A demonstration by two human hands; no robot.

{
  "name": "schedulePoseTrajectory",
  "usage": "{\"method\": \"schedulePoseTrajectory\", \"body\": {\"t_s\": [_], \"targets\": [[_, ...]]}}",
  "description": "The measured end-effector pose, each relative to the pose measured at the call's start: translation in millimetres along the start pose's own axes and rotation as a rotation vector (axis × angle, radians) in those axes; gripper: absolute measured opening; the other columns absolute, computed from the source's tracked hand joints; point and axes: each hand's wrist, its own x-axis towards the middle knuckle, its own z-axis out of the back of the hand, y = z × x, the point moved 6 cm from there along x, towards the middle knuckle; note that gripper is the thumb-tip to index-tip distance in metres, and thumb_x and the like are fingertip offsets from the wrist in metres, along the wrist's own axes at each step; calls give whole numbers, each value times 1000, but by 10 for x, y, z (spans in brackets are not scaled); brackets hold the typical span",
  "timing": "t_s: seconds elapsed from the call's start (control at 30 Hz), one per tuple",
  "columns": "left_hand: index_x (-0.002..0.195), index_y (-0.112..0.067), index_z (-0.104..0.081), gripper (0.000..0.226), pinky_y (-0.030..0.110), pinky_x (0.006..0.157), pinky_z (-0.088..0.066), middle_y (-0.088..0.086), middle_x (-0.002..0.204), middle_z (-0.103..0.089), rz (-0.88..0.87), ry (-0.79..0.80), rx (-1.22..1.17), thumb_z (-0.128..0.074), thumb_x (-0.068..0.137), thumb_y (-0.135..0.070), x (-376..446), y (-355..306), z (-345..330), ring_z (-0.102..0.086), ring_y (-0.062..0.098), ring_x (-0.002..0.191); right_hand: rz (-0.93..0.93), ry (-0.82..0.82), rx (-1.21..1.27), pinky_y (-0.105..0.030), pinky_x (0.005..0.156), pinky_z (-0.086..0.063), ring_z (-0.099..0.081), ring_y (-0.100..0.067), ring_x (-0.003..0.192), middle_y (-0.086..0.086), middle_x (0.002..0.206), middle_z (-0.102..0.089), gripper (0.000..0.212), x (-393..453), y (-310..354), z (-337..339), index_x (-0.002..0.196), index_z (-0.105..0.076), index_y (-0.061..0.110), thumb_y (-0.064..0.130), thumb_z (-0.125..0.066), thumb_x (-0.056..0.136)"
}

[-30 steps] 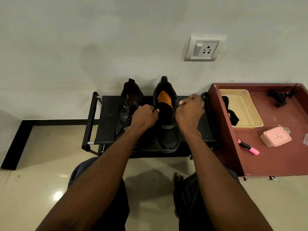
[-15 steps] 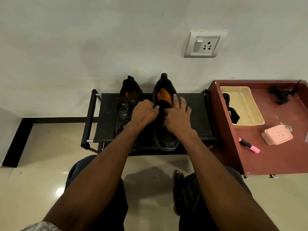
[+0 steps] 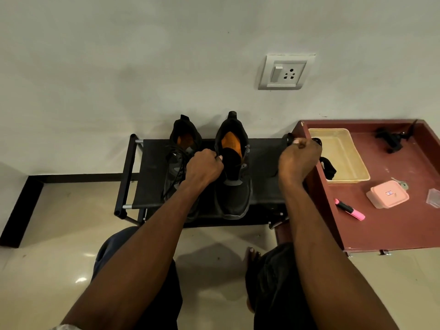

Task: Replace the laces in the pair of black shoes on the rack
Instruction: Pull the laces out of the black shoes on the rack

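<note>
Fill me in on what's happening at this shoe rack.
A person crouches at a low black fabric shoe rack that holds a pair of black shoes with orange insoles. The left hand grips the collar of the right-side black shoe, steadying it. The right hand is raised to the side, fingers pinched, apparently pulling a thin black lace out of that shoe, though the lace is hard to make out. The left-side black shoe still has its laces in.
</note>
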Motion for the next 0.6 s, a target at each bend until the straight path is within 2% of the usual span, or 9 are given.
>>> {"method": "schedulePoseTrajectory", "body": {"t_s": [0.07, 0.1, 0.2, 0.27, 0.37, 0.47, 0.53, 0.6], "targets": [[64, -16, -45, 40, 31, 56, -35, 4, 63, -48, 8, 0, 0, -52, 102, -29, 0, 5, -5, -47, 19, 56, 200, 121, -267, -47, 116, -31, -34, -32, 140, -15, 150, -39, 38, -132, 104, -102, 127, -60, 11, 4, -61, 90], [64, -16, -45, 40, 30, 56, -34, 4, 63, -48, 10, 2, -1, -52, 102, -28, 1, 8, -4, -46, 18, 56, 307, 236, -361, -50, 119, -22, -21, -32, 148, -13, 158, -28, 44, -229, 148, -208, 131, -60, 16, 5, -63, 89], [64, -15, -46, 40, 30, 55, -34, 4, 62, -48, 10, -10, -13, -53, 101, -29, 0, 13, 11, -47, 19, 55, 551, 604, -569, -56, 120, -10, -1, -33, 152, -8, 165, -12, 39, -605, 116, -579, 125, -67, 26, 11, -63, 89], [63, -15, -46, 40, 30, 54, -33, 4, 62, -49, 9, -13, -15, -53, 100, -29, -4, 21, 11, -47, 20, 56, 638, 755, -733, -56, 119, -10, 4, -33, 152, -8, 167, -4, 32, -829, -8, -747, 122, -68, 28, 19, -63, 91], [64, -13, -47, 39, 29, 51, -30, 5, 62, -50, 6, -4, -4, -53, 99, -30, -10, 36, 10, -49, 22, 57, 716, 817, -845, -56, 117, -18, -4, -36, 151, -9, 166, -8, 28, -971, -97, -837, 121, -68, 20, 21, -60, 94], [62, -14, -44, 41, 28, 50, -28, 4, 59, -46, 10, -8, -20, -53, 100, -28, -27, 46, 14, -44, 20, 53, 652, 786, -712, -53, 110, -37, -32, -39, 139, -13, 159, -27, 23, -869, -19, -797, 110, -69, 2, 6, -60, 90], [61, -14, -43, 42, 27, 52, -29, 4, 58, -45, 12, -12, -29, -53, 100, -27, -28, 41, 11, -42, 18, 51, 585, 694, -541, -51, 99, -49, -49, -40, 125, -16, 149, -40, 19, -721, 58, -704, 102, -66, -6, -5, -58, 85], [61, -14, -42, 43, 28, 53, -30, 4, 57, -44, 8, -4, -44, -54, 100, -26, -28, 27, -5, -42, 18, 50, 527, 532, -445, -46, 94, -53, -56, -36, 118, -16, 145, -44, 14, -557, 123, -551, 94, -67, -4, -7, -56, 85]]}}
